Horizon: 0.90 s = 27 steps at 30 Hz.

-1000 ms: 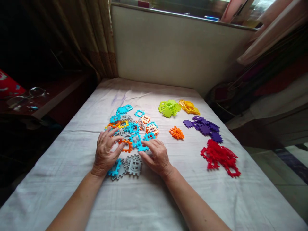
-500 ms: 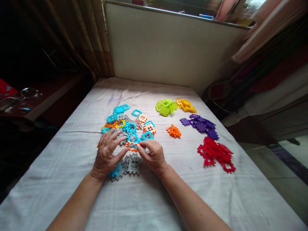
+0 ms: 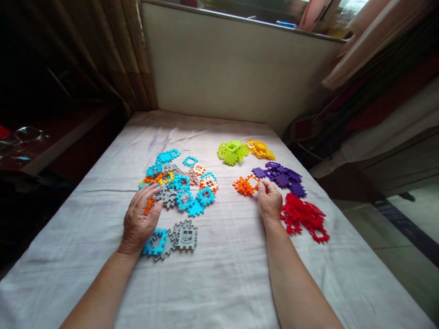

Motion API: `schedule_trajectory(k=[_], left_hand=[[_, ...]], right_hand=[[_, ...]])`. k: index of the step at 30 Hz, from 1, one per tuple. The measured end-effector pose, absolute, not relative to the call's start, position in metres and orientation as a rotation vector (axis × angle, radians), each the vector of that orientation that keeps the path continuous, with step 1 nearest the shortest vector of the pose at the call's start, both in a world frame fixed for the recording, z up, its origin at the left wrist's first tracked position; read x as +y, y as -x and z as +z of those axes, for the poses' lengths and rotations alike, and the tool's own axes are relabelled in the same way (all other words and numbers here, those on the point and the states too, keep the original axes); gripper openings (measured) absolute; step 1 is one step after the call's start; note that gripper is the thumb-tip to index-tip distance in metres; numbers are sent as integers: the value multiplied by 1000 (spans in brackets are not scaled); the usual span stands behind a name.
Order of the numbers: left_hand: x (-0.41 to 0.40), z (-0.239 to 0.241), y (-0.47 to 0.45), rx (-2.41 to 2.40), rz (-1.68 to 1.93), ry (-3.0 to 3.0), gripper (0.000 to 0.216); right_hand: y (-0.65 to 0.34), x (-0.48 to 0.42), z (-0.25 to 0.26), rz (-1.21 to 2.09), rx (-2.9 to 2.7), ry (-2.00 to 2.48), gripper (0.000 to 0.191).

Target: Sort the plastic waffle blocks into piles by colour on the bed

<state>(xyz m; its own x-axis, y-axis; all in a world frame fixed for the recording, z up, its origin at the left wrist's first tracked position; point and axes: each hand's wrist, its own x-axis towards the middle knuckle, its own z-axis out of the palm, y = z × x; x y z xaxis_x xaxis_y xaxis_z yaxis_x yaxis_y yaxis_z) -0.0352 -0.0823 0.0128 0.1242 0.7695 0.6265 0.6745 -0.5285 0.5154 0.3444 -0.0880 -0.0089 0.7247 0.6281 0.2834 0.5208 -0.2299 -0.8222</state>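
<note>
In my right hand an orange square frame tile with notched edges is pinched at its near corner. It is over the right side of a small pile of orange tiles. My left hand, fingers stretched and apart, hovers or rests at the near left of a mixed pile of interlocking plastic tiles; I cannot tell whether it touches them. That pile has blue tiles, grey tiles, and some orange and yellow ones. Nearer me lie grey window tiles and a blue frame tile, partly behind my left hand.
Sorted piles lie on the right: lime green tiles, yellow tiles, purple tiles and red tiles. A pale cloth covers the surface. A low wall stands behind, with a curtain at left.
My right hand has carried the orange frame tile rightward from the mixed pile to the orange pile. My left hand has drawn back slightly left and let the tile go.
</note>
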Motion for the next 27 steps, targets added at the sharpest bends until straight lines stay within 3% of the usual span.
schedule_trajectory(k=[11,19,23,27], left_hand=[[-80,10,37,1594,1383,-2047,27],[-75,7,52,1776,1423,-2057,30],[-70,5,69,1955,1257,-2197,28],[-73,4,76,2120,945,-2245,42]], right_hand=[[-325,-90,-6,-139,-1164,1805,38],[-243,-99,0,-27,-1796,1509,19],[-234,-105,0,18,-1882,1439,15],[-234,-108,2,81,-1961,1310,13]])
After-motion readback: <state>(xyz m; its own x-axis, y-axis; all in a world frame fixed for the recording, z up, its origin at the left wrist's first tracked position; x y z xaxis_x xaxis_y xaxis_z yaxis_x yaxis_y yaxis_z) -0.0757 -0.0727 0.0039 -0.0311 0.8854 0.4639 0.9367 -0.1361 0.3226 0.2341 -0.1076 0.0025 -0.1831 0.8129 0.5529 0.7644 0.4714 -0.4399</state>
